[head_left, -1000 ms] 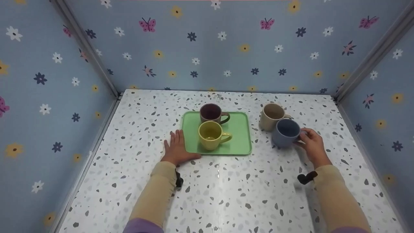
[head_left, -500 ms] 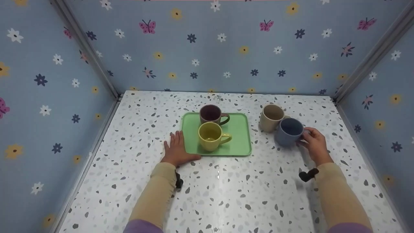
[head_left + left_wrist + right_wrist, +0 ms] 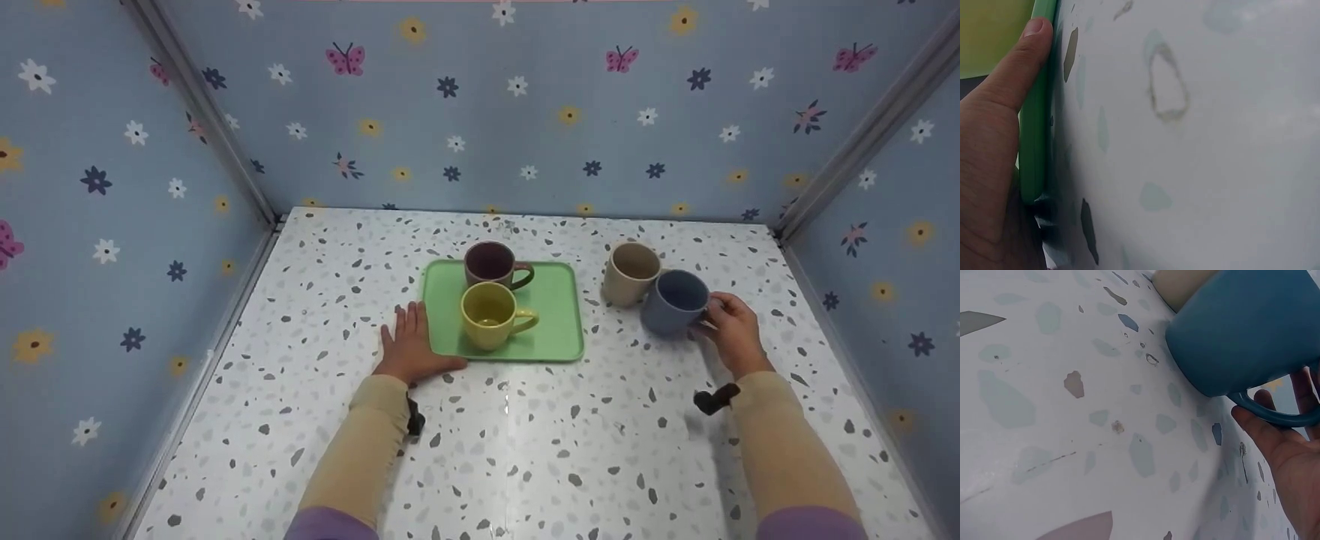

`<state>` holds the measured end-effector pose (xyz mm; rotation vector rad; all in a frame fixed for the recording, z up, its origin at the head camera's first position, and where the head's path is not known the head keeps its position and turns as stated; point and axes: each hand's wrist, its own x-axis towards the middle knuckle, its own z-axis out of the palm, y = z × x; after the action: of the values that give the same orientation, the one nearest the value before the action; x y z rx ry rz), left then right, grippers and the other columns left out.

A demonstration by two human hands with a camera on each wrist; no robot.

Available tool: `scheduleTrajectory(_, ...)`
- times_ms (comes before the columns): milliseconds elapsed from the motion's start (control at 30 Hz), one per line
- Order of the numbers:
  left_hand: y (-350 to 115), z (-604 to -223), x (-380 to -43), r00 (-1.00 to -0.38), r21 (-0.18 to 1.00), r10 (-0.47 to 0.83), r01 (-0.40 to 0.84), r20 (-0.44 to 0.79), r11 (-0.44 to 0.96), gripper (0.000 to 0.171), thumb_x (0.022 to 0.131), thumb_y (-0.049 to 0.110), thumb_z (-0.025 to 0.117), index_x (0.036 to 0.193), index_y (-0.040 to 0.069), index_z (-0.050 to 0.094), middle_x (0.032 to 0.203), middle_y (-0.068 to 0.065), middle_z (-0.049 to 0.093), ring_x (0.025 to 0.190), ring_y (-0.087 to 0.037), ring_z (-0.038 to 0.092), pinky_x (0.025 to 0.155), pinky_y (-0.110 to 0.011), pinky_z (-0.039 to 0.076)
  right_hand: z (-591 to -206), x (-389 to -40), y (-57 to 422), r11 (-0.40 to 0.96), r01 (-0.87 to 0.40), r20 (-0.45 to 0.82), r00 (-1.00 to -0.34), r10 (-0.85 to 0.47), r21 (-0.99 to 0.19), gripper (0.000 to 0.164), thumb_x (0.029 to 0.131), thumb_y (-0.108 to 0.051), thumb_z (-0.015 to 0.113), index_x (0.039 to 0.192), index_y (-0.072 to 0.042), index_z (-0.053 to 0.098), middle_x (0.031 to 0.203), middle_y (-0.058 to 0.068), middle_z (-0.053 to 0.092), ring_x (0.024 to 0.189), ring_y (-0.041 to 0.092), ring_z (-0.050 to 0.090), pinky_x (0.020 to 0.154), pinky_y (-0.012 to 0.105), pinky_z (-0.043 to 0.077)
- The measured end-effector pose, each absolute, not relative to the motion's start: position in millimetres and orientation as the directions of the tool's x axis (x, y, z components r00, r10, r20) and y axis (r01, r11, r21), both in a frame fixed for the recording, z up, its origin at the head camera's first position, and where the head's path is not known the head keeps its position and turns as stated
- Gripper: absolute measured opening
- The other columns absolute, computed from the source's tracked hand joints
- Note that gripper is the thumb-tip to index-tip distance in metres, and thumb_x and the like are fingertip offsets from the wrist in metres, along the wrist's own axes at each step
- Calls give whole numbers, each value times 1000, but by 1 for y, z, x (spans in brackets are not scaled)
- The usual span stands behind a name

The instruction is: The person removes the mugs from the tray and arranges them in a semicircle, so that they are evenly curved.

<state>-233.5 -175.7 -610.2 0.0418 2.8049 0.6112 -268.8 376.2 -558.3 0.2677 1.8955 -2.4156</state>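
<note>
My right hand [image 3: 733,334] grips the handle of a blue mug [image 3: 671,311] on the right of the table. In the right wrist view, fingers and thumb close around the mug's handle [image 3: 1280,417]. A beige mug [image 3: 624,286] stands just behind and left of it. With its fingers spread, my left hand [image 3: 411,351] lies at the near left corner of a green tray [image 3: 559,326]. Its thumb runs along the tray's near edge. On the tray stand a yellow mug [image 3: 484,334] and, behind it, a maroon mug [image 3: 474,271], handles to the right.
The speckled white table [image 3: 570,435] is enclosed by flower-patterned panels [image 3: 517,112] at the back and both sides. The right half of the tray lies between the two mugs on it and the beige and blue ones.
My right hand has shifted the blue mug a little to the right and slightly farther back. The left hand, the tray and the other mugs stay put.
</note>
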Motion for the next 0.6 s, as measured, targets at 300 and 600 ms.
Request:
scheduleTrajectory(300, -176, -610, -234, -965, 413, 87, -24, -248, 910, 149, 64, 89, 65, 160, 5, -13, 168, -16, -14, 154, -35, -16, 119, -62, -10, -558, -274, 379, -288, 150, -181, -980, 82, -946, 14, 103, -5, 55, 116, -4, 60, 106, 0, 64, 100, 11, 65, 89, 27, 56)
scheduleTrajectory(600, -177, -611, -234, -962, 413, 91, -25, -257, 910, 150, 64, 89, 64, 160, 5, -14, 168, -17, -14, 153, -35, -17, 119, -62, -11, -555, -276, 379, -321, 208, -247, -965, 86, -924, 16, 102, -8, 57, 118, -7, 59, 113, 0, 60, 106, 13, 60, 89, 25, 55)
